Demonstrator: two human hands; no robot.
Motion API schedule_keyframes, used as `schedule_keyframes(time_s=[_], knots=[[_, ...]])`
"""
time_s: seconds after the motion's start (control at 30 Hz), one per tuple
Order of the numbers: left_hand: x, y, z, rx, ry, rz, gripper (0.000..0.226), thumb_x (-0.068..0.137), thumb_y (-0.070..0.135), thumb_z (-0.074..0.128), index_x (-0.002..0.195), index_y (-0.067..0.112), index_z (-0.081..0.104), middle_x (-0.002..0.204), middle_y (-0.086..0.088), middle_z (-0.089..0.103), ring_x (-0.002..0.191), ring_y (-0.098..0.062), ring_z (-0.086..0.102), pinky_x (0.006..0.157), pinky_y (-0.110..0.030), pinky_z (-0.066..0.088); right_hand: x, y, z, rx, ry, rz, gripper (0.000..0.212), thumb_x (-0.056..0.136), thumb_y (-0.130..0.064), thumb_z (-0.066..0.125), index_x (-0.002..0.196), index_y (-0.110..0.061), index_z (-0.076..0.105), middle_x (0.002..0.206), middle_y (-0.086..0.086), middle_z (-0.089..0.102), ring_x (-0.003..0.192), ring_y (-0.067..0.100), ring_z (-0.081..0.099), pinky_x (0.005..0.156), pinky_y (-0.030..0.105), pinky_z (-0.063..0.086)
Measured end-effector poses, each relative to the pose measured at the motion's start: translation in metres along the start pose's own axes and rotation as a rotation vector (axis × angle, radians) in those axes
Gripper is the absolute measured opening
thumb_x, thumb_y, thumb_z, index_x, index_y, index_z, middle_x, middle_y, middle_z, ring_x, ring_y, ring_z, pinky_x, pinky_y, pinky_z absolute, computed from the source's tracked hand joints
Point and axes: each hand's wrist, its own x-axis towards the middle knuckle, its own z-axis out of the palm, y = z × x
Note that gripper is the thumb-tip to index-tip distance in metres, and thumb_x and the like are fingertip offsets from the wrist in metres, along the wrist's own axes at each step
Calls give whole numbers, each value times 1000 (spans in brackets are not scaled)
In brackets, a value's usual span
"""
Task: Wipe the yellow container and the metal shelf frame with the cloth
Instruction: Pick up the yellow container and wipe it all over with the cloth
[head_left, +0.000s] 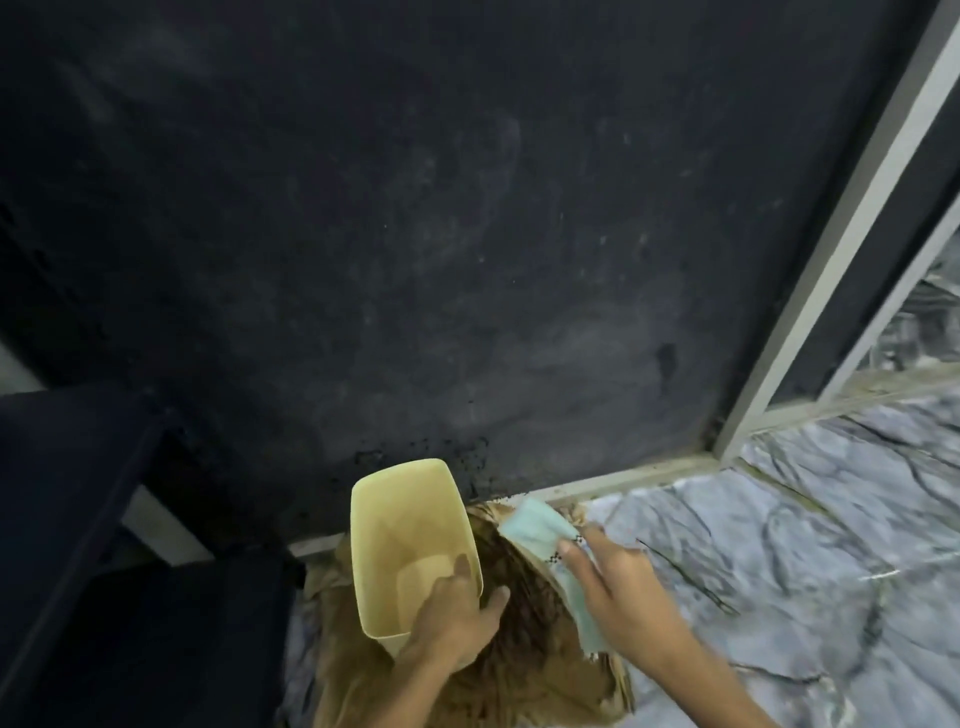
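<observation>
A pale yellow plastic container (400, 525) is held tilted, its open mouth facing me, above a brown sheet. My left hand (454, 618) grips its near right rim, thumb inside. Just to its right, my right hand (618, 587) holds a light green cloth (540, 530), which hangs apart from the container. The grey metal shelf frame (810, 291) runs up the right side, with a lower bar (623, 480) along the base of the dark wall, just beyond the cloth.
A dusty dark wall (441, 234) fills the back. Crumpled brown paper (519, 649) lies under my hands on a grey marbled shelf surface (779, 545). A dark blue object (78, 519) stands at the left.
</observation>
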Motion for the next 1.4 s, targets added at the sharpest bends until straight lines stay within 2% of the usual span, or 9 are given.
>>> schedule_keyframes(time_s=[0.23, 0.5, 0.77, 0.87, 0.93, 1.0, 1.13, 1.27, 1.4], knots=[[47, -5, 16, 133, -82, -35, 50, 109, 36, 37, 152, 11, 40, 146, -15, 61, 132, -36, 61, 111, -45, 50, 13, 54, 39, 147, 37, 153, 38, 100, -34, 48, 112, -1, 61, 41, -6, 49, 39, 6, 48, 41, 19, 26], [1, -69, -18, -210, 96, 11, 49, 109, 40, 42, 155, 24, 44, 146, 2, 62, 139, -20, 55, 120, -38, 41, 8, 44, 54, 613, 155, 276, 45, 99, -33, 48, 56, -25, 40, 41, -13, 34, 37, 3, 30, 39, 16, 26], [-16, -76, 30, -635, 136, -170, 51, 100, 37, 66, 150, 34, 54, 146, 21, 49, 149, -16, 40, 124, -32, 28, 10, 38, 84, 727, -37, 216, 47, 101, -49, 37, 81, -15, 64, 59, -4, 59, 52, 15, 52, 46, 32, 42], [-13, -81, 36, -719, 171, -188, 53, 94, 31, 76, 143, 42, 59, 148, 21, 56, 136, -5, 47, 117, -29, 32, 14, 40, 139, 543, -247, 72, 44, 104, -50, 28, 125, -27, 59, 110, -7, 71, 94, 12, 65, 80, 42, 54], [-4, -90, 32, -690, 126, -169, 61, 84, 46, 77, 141, 50, 59, 147, 31, 57, 139, 1, 48, 123, -33, 32, 19, 46, 179, 205, -312, -99, 57, 104, -52, 19, 153, -24, 29, 159, -2, 34, 145, 7, 29, 116, 39, 28], [5, -100, 29, -674, 117, -163, 64, 81, 51, 77, 141, 51, 58, 142, 36, 62, 140, 5, 51, 124, -33, 36, 34, 54, 205, 41, -314, -133, 63, 103, -50, 19, 157, -17, 10, 165, -2, 6, 151, 7, 0, 122, 37, 7], [8, -109, 33, -793, 83, -175, 36, 95, 27, 76, 107, 58, 62, 93, 56, 68, 102, 36, 56, 82, 7, 41, 87, 90, 205, 38, -404, 144, 74, 100, -57, 23, 156, -17, -6, 165, -3, -11, 149, 7, -14, 122, 35, -8], [7, -116, 41, -701, 152, -192, 49, 59, 73, 75, 107, 78, 63, 133, 43, 64, 135, 8, 52, 121, -28, 36, 96, 89, 204, -123, -463, 91, 68, 102, -55, 16, 154, -25, -15, 163, -4, -18, 149, 13, -20, 121, 37, -9], [8, -115, 42, -850, 111, -91, 59, 71, 57, 85, 123, 71, 61, 140, 47, 57, 134, 24, 47, 117, -25, 35, 60, 29, 216, 44, -450, -256, 58, 105, -45, 24, 155, -31, -1, 165, -10, -8, 149, 7, -18, 120, 32, -13]])
